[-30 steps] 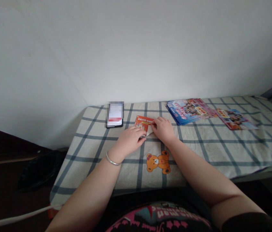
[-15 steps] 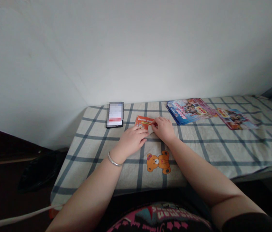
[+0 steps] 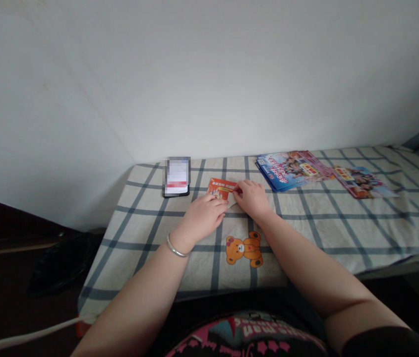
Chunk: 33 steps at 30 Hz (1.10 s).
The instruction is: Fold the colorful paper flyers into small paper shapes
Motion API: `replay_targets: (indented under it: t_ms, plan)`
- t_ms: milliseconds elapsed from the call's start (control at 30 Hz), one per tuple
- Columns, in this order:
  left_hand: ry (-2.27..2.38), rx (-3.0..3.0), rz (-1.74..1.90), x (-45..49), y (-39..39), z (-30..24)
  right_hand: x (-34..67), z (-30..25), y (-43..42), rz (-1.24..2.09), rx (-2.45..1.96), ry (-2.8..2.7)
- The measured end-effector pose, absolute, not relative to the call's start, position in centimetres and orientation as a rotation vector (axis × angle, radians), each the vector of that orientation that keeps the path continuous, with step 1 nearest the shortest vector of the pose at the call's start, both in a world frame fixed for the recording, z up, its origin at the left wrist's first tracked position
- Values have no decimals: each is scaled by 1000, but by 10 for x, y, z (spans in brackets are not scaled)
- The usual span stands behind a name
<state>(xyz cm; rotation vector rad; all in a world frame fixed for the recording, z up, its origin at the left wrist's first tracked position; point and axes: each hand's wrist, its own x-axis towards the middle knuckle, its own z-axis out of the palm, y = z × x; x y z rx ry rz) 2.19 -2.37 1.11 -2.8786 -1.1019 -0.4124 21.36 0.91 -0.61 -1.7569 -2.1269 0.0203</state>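
Note:
A small orange-red leaflet (image 3: 221,187) lies on the checked cloth (image 3: 306,223), partly folded, with a white underside showing at its near right corner. My left hand (image 3: 202,216) rests on its near left edge, fingers curled and pressing down; a silver bangle sits on that wrist. My right hand (image 3: 253,197) pinches the leaflet's right edge with bent fingers. Both hands hide the near part of the leaflet.
A phone (image 3: 177,177) lies to the left of the leaflet near the wall. A stack of blue leaflets (image 3: 291,170) and one more leaflet (image 3: 361,182) lie at the right. An orange bear print (image 3: 244,249) marks the cloth. A dark bag (image 3: 58,263) sits on the floor at left.
Both hands stay on the leaflet. The left hand's fingers have crept slightly to the right along the fold; little else has moved.

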Motion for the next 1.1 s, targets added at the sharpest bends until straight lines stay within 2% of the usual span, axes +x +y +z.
replay_targets:
  t_ms: [667,1100]
  plan:
    - [-1119,-2860,-410,24,-24,11,213,-7,10,-89,-1810,-2157]
    - [-1147,-2816,-330,27,-29,17,221,7,-20,-34,-1436,-2378]
